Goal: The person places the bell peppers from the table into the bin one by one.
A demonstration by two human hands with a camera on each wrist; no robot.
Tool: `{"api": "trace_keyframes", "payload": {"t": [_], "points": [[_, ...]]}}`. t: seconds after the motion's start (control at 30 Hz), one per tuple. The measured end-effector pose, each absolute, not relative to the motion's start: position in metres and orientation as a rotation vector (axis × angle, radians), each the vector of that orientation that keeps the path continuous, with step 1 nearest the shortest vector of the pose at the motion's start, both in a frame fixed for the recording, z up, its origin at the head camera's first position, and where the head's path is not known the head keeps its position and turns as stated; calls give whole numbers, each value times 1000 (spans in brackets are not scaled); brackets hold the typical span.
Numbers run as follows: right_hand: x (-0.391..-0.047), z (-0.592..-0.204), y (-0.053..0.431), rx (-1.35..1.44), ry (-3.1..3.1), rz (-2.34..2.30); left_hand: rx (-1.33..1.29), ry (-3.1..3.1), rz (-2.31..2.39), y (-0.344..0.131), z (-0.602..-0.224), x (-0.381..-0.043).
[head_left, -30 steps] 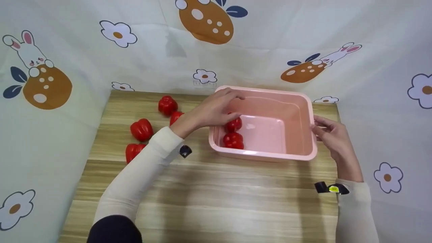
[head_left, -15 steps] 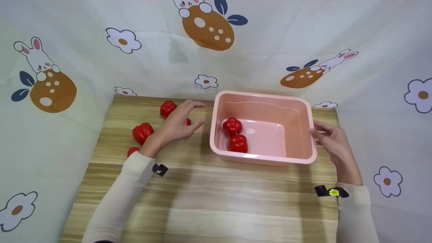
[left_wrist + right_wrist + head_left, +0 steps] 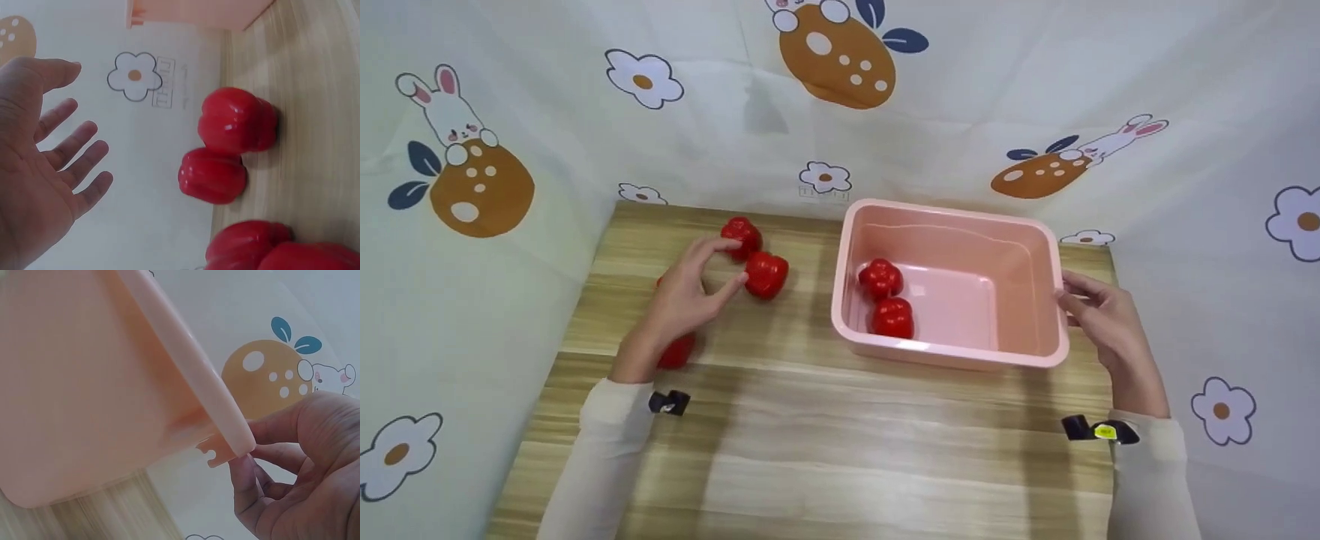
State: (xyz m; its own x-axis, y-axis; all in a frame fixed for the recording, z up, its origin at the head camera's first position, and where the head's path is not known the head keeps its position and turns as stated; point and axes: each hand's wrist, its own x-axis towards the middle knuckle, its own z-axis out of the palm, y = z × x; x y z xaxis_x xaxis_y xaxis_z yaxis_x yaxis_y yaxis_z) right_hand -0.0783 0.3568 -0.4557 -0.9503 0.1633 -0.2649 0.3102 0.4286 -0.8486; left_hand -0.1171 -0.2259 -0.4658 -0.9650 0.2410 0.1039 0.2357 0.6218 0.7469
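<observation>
Four peppers (image 3: 766, 275) lie toward the table's (image 3: 885, 465) far left corner, two inside the tub (image 3: 1035, 300) toward the far right. Your left hand (image 3: 682, 300) holds nothing, fingers spread; your right hand (image 3: 1102, 315) pinches the tub's rim (image 3: 197, 374). Likely light, stiff, slippery: cup each pepper's sides.

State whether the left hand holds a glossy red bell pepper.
No: the left wrist view shows the left hand empty, apart from the glossy red bell peppers.

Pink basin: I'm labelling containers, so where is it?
In the head view, the pink basin sits right of centre on the table, its right rim held by the right hand.
</observation>
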Motion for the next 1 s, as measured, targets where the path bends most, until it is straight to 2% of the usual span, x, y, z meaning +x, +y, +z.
{"api": "trace_keyframes", "payload": {"t": [0.5, 1.0], "points": [[-76, -456, 355, 436, 2539, -1542, 204, 2892, 1486, -258, -504, -84], [-77, -457, 354, 447, 2531, -1559, -141, 2886, 1564, -292, -540, -55]]}}
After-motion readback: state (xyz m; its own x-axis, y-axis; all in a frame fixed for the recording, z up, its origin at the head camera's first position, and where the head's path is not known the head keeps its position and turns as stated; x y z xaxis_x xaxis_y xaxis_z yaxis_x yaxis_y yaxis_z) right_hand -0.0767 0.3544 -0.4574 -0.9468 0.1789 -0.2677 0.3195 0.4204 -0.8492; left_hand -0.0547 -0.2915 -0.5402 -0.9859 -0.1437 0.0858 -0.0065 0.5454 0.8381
